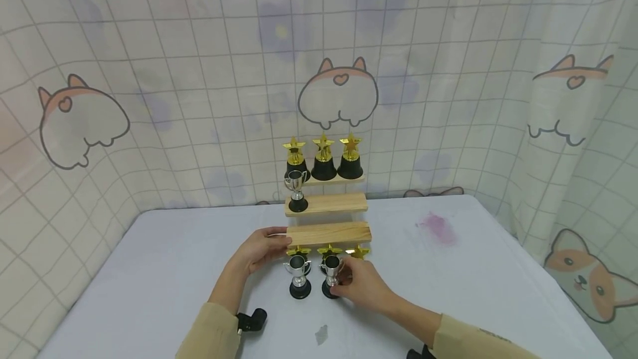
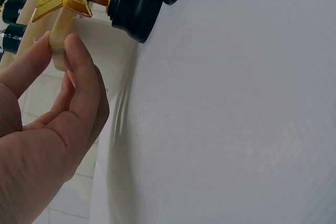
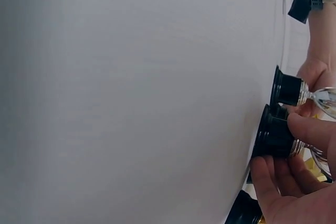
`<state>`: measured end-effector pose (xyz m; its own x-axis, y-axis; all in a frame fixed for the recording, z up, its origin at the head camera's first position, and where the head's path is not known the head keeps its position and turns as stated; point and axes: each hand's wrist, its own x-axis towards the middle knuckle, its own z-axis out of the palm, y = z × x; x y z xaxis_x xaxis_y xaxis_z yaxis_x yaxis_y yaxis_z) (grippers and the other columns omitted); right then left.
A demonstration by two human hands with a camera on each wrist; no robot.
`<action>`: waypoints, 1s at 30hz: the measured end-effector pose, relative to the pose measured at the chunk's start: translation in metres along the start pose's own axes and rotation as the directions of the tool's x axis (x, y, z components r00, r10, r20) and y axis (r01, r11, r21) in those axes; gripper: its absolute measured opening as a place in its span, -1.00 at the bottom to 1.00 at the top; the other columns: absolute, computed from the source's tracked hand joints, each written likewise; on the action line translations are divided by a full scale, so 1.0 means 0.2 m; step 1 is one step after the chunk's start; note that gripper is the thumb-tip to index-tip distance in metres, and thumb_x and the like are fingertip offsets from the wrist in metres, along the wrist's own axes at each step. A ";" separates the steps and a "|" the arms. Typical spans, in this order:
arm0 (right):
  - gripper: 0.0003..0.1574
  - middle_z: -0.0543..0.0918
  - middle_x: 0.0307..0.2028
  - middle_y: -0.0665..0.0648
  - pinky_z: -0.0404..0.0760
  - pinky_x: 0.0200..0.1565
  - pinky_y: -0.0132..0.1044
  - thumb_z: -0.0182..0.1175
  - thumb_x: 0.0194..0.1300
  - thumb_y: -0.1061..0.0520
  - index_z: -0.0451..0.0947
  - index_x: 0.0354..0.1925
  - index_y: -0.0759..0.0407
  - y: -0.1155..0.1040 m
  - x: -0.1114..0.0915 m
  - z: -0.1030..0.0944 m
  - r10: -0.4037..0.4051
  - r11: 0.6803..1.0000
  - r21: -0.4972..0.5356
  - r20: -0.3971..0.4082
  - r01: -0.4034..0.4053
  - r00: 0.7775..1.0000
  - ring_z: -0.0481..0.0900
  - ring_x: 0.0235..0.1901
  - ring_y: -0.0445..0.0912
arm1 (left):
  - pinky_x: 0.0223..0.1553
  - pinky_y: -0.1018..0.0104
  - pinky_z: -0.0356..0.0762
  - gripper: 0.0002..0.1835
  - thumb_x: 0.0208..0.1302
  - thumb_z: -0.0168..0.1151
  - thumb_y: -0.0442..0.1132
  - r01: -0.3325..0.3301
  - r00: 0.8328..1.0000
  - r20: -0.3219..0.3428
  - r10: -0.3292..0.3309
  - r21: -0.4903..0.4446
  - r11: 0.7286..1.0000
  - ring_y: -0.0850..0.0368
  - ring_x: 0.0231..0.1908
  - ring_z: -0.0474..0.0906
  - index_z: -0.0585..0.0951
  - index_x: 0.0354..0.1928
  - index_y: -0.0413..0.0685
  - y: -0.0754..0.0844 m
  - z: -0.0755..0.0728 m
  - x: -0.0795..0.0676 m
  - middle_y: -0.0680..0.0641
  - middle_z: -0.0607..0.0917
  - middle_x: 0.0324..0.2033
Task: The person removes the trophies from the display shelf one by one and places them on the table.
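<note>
My right hand [image 1: 366, 284] grips a small silver trophy cup [image 1: 332, 263] by its black base [image 3: 275, 136], which stands on the white table. To its left stands a second silver trophy cup [image 1: 300, 291], apart from either hand. My left hand [image 1: 261, 247] pinches the left end of the lowest wooden shelf [image 1: 329, 234] between thumb and fingers; the left wrist view shows that shelf end [image 2: 62, 35] up close. Gold star trophies [image 1: 299, 251] stand behind the two silver cups, partly hidden by them and by my right hand.
On the middle shelf [image 1: 339, 203] a silver trophy cup [image 1: 297, 204] stands at the left end. Three gold star trophies [image 1: 324, 168] line the top shelf [image 1: 339, 180]. A patterned curtain [image 1: 214, 98] hangs behind the table [image 1: 189, 270].
</note>
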<state>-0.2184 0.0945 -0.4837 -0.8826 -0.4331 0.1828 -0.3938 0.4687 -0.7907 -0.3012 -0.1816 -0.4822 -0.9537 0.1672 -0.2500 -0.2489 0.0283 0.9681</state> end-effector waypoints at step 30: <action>-0.64 0.72 -0.18 0.17 0.73 -0.12 -0.15 0.52 0.08 0.35 0.63 -0.14 0.26 -0.02 -0.03 -0.09 -0.035 0.998 -0.051 -0.017 0.034 0.999 0.69 -0.19 0.08 | -0.03 0.20 0.70 -0.36 0.34 0.39 -0.33 0.001 1.000 -0.004 -0.001 0.011 1.000 0.00 -0.09 0.69 0.39 0.37 -0.42 -0.01 -0.01 0.00 -0.32 0.64 0.05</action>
<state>-0.2164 0.1084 -0.4714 -0.8725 -0.4359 0.2207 -0.4365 0.4925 -0.7530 -0.3018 -0.1827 -0.4844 -0.9540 0.1635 -0.2512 -0.2480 0.0397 0.9679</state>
